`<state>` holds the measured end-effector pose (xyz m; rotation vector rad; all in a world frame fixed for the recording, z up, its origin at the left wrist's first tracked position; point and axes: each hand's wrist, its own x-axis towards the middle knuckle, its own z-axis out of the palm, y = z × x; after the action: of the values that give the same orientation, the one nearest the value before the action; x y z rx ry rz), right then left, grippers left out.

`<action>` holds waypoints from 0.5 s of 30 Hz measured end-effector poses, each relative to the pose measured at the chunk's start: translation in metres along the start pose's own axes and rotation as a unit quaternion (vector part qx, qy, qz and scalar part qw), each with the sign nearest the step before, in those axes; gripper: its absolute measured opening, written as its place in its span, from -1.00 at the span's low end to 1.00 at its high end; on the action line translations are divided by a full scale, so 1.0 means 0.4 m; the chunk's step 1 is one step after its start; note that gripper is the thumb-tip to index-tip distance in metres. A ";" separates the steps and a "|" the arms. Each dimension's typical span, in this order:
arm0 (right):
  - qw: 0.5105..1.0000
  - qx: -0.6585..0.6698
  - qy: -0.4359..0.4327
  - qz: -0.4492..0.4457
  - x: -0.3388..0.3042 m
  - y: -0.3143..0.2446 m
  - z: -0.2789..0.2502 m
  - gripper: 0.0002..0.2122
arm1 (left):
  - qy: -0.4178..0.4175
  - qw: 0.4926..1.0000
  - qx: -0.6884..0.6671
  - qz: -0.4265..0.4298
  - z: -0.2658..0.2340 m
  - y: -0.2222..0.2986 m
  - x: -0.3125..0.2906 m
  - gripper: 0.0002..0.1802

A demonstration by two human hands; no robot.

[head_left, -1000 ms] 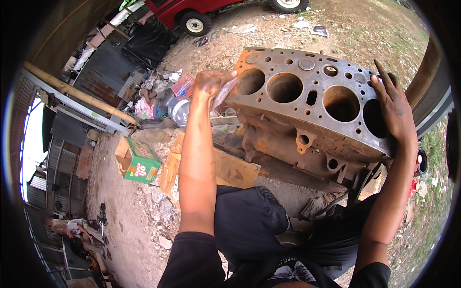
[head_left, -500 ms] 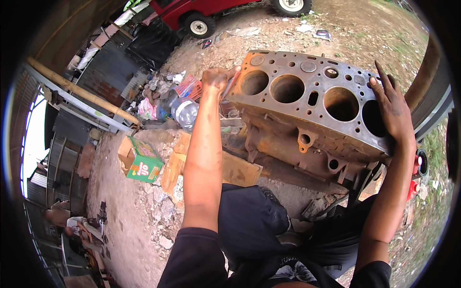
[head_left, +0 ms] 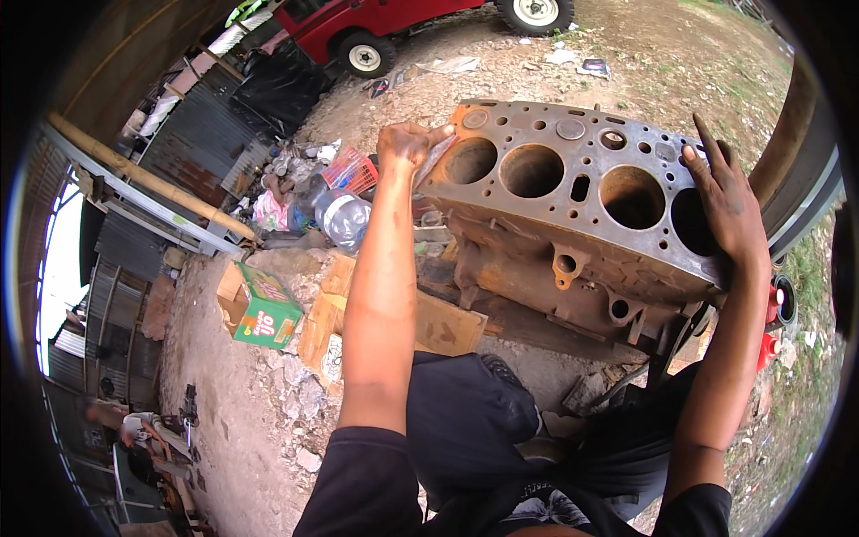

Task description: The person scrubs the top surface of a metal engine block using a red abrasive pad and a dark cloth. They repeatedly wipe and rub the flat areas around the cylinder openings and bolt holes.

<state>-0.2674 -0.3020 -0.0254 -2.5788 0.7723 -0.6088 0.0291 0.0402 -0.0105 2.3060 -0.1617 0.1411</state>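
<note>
A rusty engine block [head_left: 582, 237] with a row of open cylinder bores stands in front of me, its flat top face bare metal with rust at the left end. My left hand [head_left: 410, 146] is closed beside that left end, thumb pointing toward the block. A thin greyish-red strip [head_left: 436, 162] shows between this hand and the block; I cannot tell whether the fingers hold it. Over the block's right end rests my right hand [head_left: 732, 208], fingers apart, partly covering the rightmost bore. Nothing shows in its grasp.
Below left lie a green cardboard box [head_left: 271, 309] and flattened brown cardboard [head_left: 447, 324]. A clear plastic jug [head_left: 344, 220] and red basket [head_left: 349, 170] sit among rubbish. Red bottles [head_left: 768, 351] stand right. Beyond is a red vehicle [head_left: 394, 20]; another person [head_left: 152, 428] is at far left.
The view has shifted slightly. Both hands keep nearly the same places at the two ends of the block, and the block shows no clear movement of its own.
</note>
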 end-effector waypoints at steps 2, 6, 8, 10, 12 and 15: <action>1.000 -0.005 0.001 0.004 -0.001 0.012 -0.007 -0.38 | -0.023 0.999 0.038 0.017 0.004 0.006 -0.021 -0.50; 1.000 0.010 -0.001 0.014 -0.006 0.019 -0.021 -0.38 | -0.035 0.998 0.019 0.048 -0.004 -0.049 -0.050 -0.51; 1.000 -0.008 0.009 -0.005 -0.010 0.017 -0.011 -0.37 | -0.016 0.999 0.013 0.039 -0.018 -0.053 -0.065 -0.53; 1.000 -0.016 0.012 -0.009 -0.013 0.014 -0.001 -0.38 | -0.062 0.996 -0.054 -0.016 -0.002 -0.077 -0.008 -0.59; 1.000 -0.014 0.017 0.004 -0.009 0.009 -0.008 -0.38 | -0.094 0.993 -0.065 -0.043 0.002 -0.029 0.009 -0.63; 1.000 0.001 0.021 -0.017 0.002 0.014 0.007 -0.36 | -0.121 0.982 -0.141 -0.031 -0.016 -0.080 0.061 -0.63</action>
<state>-0.2676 -0.3063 -0.0301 -2.5889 0.7430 -0.6744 0.0580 0.0646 -0.0255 2.0354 -0.2188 -0.1843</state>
